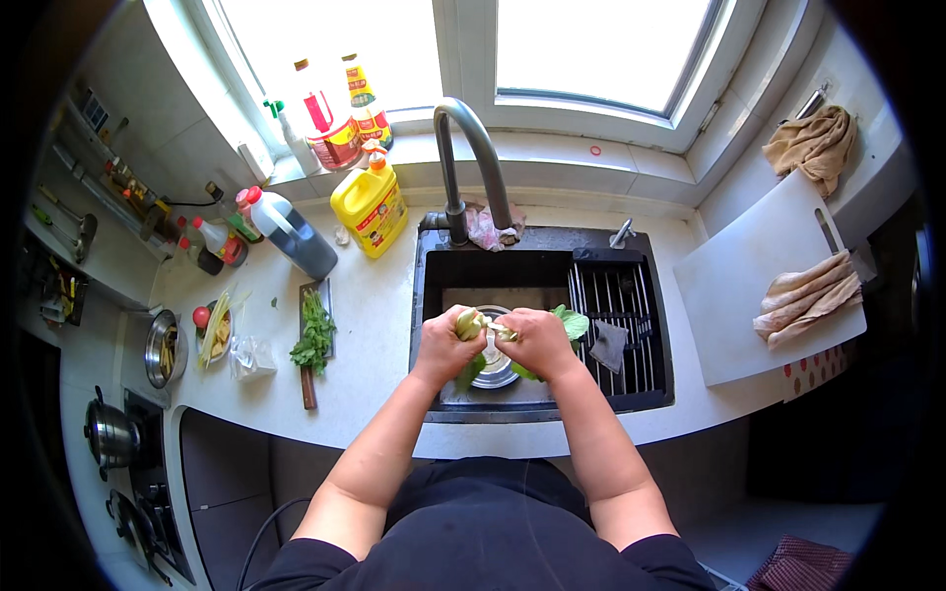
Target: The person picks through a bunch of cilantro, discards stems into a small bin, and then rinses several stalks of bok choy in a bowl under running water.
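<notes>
Over the black sink (427, 295), my left hand (448, 345) is closed around a piece of leafy green vegetable with a pale stem (470, 323). My right hand (538, 342), close beside it, grips another part of leafy greens (572, 322), whose broad leaves stick out past its fingers. Pale stem ends show between the two hands; whether they are still joined I cannot tell. Below the hands a round metal bowl (500, 377) stands in the sink, partly covered by them and by hanging leaves.
The grey faucet (471, 118) arches behind my hands. A slatted drying rack (639, 360) with a grey cloth (609, 347) covers the sink's right side. Left, chopped green herbs (313, 330) lie on a knife (308, 389). A yellow jug (371, 209) stands behind; a white cutting board (734, 286) leans right.
</notes>
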`<state>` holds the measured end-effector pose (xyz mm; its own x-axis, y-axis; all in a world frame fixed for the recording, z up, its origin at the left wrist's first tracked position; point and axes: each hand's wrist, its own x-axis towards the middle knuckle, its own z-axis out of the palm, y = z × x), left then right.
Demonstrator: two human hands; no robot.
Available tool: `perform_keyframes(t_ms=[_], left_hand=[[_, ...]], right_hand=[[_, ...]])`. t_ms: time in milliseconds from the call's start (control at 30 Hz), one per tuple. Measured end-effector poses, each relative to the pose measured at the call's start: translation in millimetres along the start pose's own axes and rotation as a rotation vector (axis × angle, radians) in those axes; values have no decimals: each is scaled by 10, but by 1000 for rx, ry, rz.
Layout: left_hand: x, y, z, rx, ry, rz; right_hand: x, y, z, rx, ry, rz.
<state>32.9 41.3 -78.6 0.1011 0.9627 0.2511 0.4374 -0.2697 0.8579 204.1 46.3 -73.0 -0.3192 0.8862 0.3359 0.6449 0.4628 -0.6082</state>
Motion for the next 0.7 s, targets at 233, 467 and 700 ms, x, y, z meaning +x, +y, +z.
perform_keyframes(t_ms=[233, 467, 700], left_hand=[[28, -177, 107, 23, 121, -91], [46, -275, 0, -748, -143, -427], [96, -40, -15, -855, -159, -502]], right_hand=[[34, 103, -61, 170, -172, 161], [43, 137, -59, 472, -77, 298], [74, 176, -4, 710, -136, 422]])
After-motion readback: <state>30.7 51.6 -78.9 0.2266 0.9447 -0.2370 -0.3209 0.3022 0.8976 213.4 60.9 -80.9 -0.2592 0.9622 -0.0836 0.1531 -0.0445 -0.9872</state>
